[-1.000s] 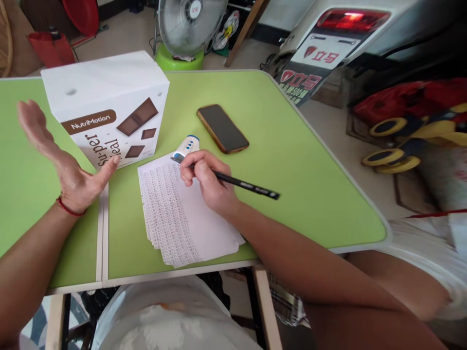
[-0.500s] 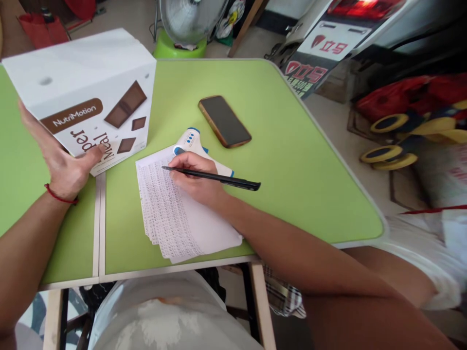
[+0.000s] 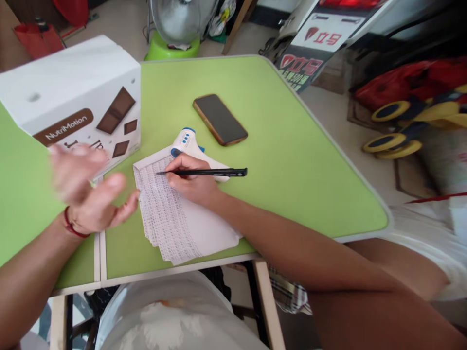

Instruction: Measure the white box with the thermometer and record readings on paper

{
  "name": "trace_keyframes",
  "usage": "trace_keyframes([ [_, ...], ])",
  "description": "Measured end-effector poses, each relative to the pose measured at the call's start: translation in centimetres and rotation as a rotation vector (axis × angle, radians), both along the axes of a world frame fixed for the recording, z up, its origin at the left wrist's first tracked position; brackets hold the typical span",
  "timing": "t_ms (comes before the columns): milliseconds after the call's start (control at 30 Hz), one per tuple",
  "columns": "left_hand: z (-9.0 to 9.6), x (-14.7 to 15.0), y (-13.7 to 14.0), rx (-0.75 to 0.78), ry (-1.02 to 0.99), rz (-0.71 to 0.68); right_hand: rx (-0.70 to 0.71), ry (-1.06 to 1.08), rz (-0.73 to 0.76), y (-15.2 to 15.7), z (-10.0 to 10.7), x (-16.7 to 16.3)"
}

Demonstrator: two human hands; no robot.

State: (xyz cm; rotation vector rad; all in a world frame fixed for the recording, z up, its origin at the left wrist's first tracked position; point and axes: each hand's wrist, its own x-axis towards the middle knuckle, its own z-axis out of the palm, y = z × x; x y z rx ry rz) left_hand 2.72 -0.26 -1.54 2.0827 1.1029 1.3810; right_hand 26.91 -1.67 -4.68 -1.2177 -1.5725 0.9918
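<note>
My right hand (image 3: pixel 193 182) grips a black pen (image 3: pixel 215 172), its tip over the upper part of a sheet of paper (image 3: pixel 215 223) filled with dense rows of small writing. Under and behind that hand lies a white and blue handheld thermometer (image 3: pixel 187 141), partly covered. My left hand (image 3: pixel 89 189) is in the air in front of a white NutriMotion box (image 3: pixel 120 63), fingers spread and a little blurred, nothing in them. One of its fingers reaches close to the paper's left edge; whether it touches, I cannot tell. The box stands on the table with chocolate pieces printed on its front.
A smartphone (image 3: pixel 220 119) lies dark-screened on the green table (image 3: pixel 310 175) beyond the thermometer. Past the far edge stand a fan (image 3: pixel 177 19) on a green stool (image 3: pixel 171 47) and a vehicle's rear with a printed plate (image 3: pixel 321 35). Yellow-wheeled gear (image 3: pixel 390 111) is at right.
My left hand has let go of the box and moved right and down toward the paper, fingers opening. The pen in my right hand has tilted flatter.
</note>
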Motion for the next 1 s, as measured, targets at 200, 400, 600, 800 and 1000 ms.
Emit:
trace_keyframes([
  [200,0.3,2.3,-0.8,0.375,0.65,-0.413,0.094,-0.048,-0.027,0.0,-0.3,0.0],
  [400,-0.7,1.6,-0.1,0.227,0.751,-0.456,0.077,-0.089,-0.001,-0.2,0.2,-0.1],
  [600,-0.6,1.8,-0.4,0.19,0.763,-0.449,0.07,-0.084,0.023,-0.3,0.2,-0.2],
  [800,-0.5,1.7,-0.3,0.191,0.763,-0.455,0.074,-0.109,0.028,-0.3,-0.3,-0.2],
  [1000,-0.6,1.7,-0.3,0.177,0.757,-0.456,0.093,-0.121,0.03,-0.3,-0.1,-0.2],
])
